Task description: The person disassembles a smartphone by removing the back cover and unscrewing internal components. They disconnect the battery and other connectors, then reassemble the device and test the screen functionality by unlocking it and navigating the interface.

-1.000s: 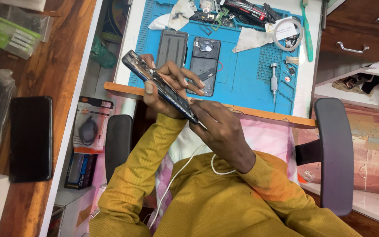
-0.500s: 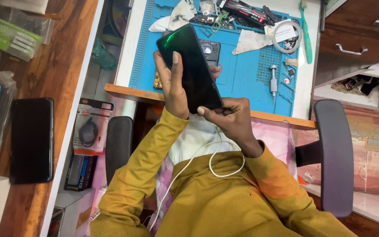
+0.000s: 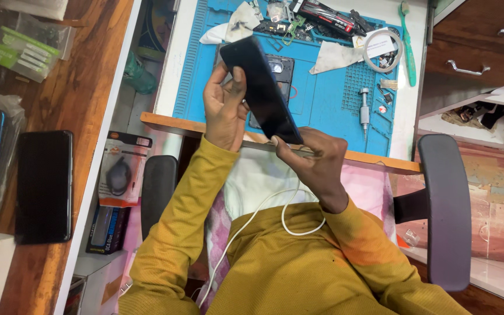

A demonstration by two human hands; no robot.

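Your left hand (image 3: 224, 111) wraps its fingers around the top half of the dark phone (image 3: 259, 89), your right hand (image 3: 309, 158) pinches its bottom corner, and the blue mat (image 3: 328, 99) lies just past both hands.

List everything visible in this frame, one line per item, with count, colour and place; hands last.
phone: 1, black, dark face showing, held above the mat
repair mat: 1, blue, on the white desk
opened phone body: 1, dark, on the mat behind the held phone
screwdriver: 1, silver, right part of the mat
toothbrush: 1, green, right edge of the mat
tape roll: 1, white, top right of the mat
cloths: 2, white, top of the mat
second phone: 1, black, on the wooden counter at left
chair armrests: 2, dark grey, either side
earphone cable: 1, white, over the yellow shirt
left hand: grips the phone's upper half
right hand: pinches its lower end
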